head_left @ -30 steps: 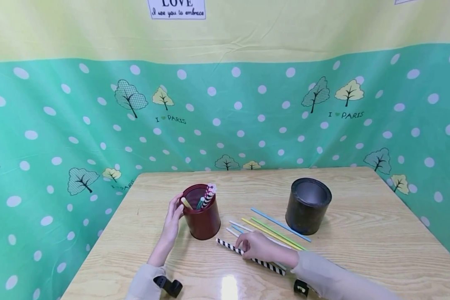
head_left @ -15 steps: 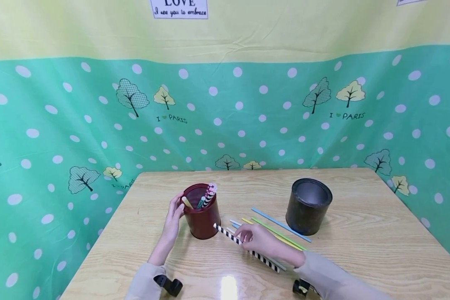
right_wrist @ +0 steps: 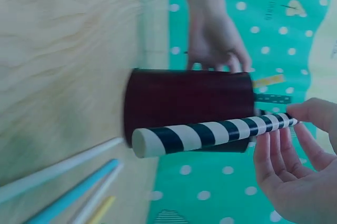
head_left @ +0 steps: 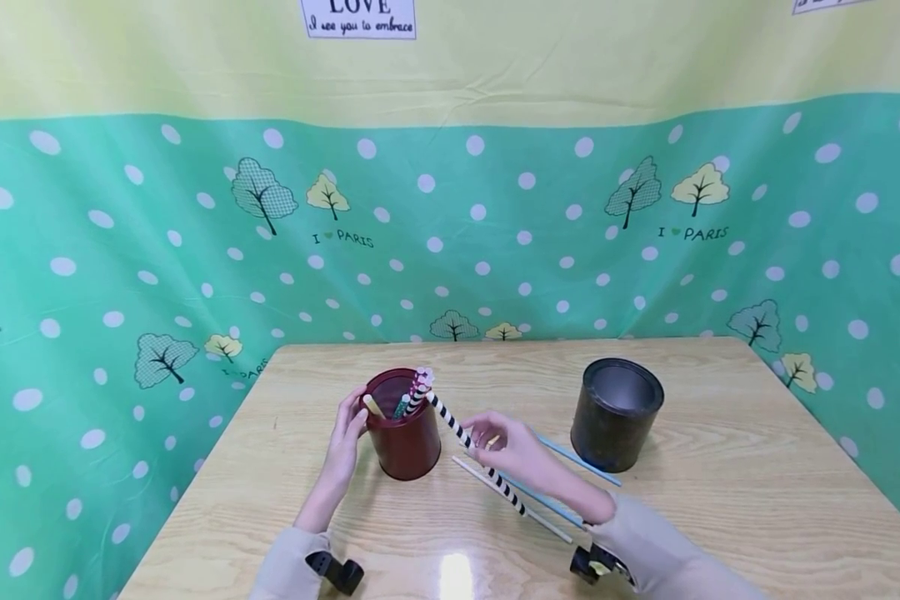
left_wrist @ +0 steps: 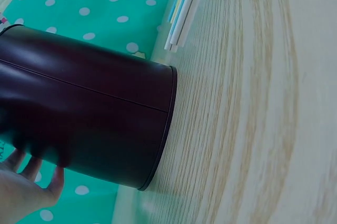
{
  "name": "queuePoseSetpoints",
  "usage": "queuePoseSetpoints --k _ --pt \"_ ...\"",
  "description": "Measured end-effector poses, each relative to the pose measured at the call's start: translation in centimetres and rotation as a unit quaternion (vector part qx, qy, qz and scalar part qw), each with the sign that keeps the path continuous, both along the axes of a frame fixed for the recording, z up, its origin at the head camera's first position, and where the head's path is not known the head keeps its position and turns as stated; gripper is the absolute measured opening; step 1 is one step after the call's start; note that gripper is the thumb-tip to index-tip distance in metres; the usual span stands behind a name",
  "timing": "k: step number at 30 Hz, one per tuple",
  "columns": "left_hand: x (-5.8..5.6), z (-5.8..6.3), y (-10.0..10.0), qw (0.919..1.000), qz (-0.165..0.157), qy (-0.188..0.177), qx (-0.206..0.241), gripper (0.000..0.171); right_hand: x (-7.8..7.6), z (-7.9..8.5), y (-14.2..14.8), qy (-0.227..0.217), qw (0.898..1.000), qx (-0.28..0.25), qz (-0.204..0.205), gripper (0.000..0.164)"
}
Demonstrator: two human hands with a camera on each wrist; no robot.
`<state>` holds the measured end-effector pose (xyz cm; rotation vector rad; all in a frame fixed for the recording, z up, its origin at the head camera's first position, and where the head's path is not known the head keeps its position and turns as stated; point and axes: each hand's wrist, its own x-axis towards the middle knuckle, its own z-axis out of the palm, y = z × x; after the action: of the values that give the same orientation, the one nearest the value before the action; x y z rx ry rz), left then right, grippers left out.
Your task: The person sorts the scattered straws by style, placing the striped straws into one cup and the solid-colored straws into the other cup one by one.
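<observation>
At the left of the table stands a dark red can (head_left: 408,450) with several sticks in it, among them a yellow one (head_left: 373,407) and a green one (head_left: 401,407). My left hand (head_left: 342,446) holds the can by its left side, near the rim. Between thumb and fingers, my right hand (head_left: 513,458) pinches a black-and-white striped stick (right_wrist: 202,135). The stick is tilted off the table, its upper end beside the can's right rim and its lower end toward me. In the left wrist view, the can's wall (left_wrist: 89,108) fills much of the left side.
Thin coloured sticks lie under and around the right hand, including a white one (head_left: 549,527) and a blue one (head_left: 579,460). A black can (head_left: 615,433) stands to their right. A polka-dot curtain (head_left: 480,225) hangs behind the wooden table (head_left: 727,467).
The right hand has lifted the striped stick off the table and moved it up, tilting it more steeply, with its upper end now at the red can's rim. The left hand stays put.
</observation>
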<state>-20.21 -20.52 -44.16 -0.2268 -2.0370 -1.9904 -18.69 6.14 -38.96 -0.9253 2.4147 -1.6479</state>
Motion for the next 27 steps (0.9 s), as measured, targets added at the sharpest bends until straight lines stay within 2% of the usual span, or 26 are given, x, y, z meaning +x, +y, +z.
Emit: queuePoseSetpoints --k 11,13,21,27 --pt "0.1 0.2 0.1 1.0 0.002 -0.005 -0.002 0.039 -0.4 3.6 -1.3 -0.032 0.997 -0.063 -0.032 0.032" --pt "-0.1 -0.1 -0.1 1.0 0.002 -0.002 -0.004 0.039 -0.4 4.1 -1.5 -0.037 0.996 -0.077 -0.036 0.031" --pt "-0.1 -0.1 -0.2 1.0 0.001 -0.003 -0.008 0.04 -0.8 5.6 -2.7 -0.048 0.989 -0.133 -0.051 0.029" --pt "-0.1 -0.2 -0.2 1.0 -0.005 0.0 -0.001 0.04 -1.0 6.3 -3.5 -0.046 0.984 -0.155 -0.07 0.026"
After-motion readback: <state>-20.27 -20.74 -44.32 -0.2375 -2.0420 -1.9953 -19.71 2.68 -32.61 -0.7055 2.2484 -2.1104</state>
